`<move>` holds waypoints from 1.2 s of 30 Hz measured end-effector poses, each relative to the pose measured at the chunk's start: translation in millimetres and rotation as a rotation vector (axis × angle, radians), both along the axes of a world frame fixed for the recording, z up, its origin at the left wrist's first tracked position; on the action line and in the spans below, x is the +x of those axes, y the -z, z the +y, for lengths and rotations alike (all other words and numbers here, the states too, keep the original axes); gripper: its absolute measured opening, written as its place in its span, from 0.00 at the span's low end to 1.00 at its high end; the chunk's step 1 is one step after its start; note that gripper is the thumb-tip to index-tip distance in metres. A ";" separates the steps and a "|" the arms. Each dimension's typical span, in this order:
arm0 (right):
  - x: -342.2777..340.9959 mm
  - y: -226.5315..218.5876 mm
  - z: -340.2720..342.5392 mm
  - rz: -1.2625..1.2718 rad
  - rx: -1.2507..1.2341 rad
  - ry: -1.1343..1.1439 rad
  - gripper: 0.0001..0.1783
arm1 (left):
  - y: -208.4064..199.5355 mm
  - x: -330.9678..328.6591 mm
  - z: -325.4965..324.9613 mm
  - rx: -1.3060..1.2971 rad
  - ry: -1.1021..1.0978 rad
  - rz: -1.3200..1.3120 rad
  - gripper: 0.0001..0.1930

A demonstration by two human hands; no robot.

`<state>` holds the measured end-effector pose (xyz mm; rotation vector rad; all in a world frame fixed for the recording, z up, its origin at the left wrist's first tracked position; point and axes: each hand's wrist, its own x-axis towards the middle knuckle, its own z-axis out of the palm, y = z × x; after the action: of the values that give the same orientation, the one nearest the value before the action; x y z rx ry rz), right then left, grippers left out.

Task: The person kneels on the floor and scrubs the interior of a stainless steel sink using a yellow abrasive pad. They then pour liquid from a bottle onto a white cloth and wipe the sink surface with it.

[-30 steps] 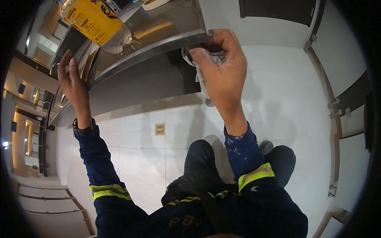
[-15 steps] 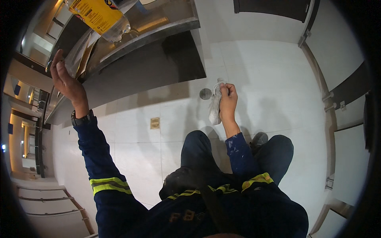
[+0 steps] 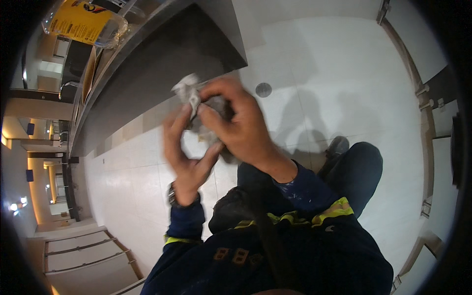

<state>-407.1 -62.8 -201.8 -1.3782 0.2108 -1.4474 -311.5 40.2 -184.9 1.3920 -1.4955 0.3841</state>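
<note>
A crumpled whitish-grey rag [image 3: 187, 89] is held up in front of me, between both hands and above the pale tiled floor. My right hand [image 3: 244, 127] is closed on it, thumb and forefinger pinching its upper part. From the left, my left hand [image 3: 185, 160] meets the rag with its fingertips, its fingers curved round and its thumb near the lower folds. Greyish folds hang between the two hands, partly hidden by the fingers and blurred by motion.
A dark counter [image 3: 162, 59] runs along the left. On it lies a clear plastic bottle [image 3: 81, 23] with a yellow label. A round drain cover [image 3: 263, 89] is set in the floor [image 3: 339, 73]. Pale cubicle panels [image 3: 442, 182] line the right.
My left hand has come off the counter's edge and down to the rag. My right hand has lifted the rag from low over the floor, up and leftward, to meet it.
</note>
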 end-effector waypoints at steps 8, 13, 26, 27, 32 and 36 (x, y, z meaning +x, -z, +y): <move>-22.8 20.6 -58.4 -0.015 0.149 0.042 0.17 | -21.0 53.4 -20.3 -0.320 -0.419 0.242 0.15; -54.3 22.7 -90.6 -0.060 0.221 0.236 0.12 | -4.6 52.5 -85.4 -0.278 -0.547 -0.323 0.15; -58.9 16.2 -74.9 0.251 0.051 -0.209 0.15 | -8.3 -29.5 -84.3 -0.226 0.118 0.495 0.11; -58.3 14.1 -73.6 0.253 0.050 -0.154 0.15 | -5.5 -27.6 -79.0 -0.209 0.134 0.511 0.11; -40.9 11.6 -54.3 0.241 0.053 -0.054 0.11 | 22.9 -20.9 -35.1 -0.109 -0.106 0.032 0.24; -13.9 13.0 -27.4 0.085 0.031 -0.450 0.18 | 55.5 -34.9 -33.9 -0.073 -0.077 0.227 0.38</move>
<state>-421.0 -90.2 -214.7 -1.3581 -0.0249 -1.0096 -346.4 6.3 -240.4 1.3886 -1.2344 0.3140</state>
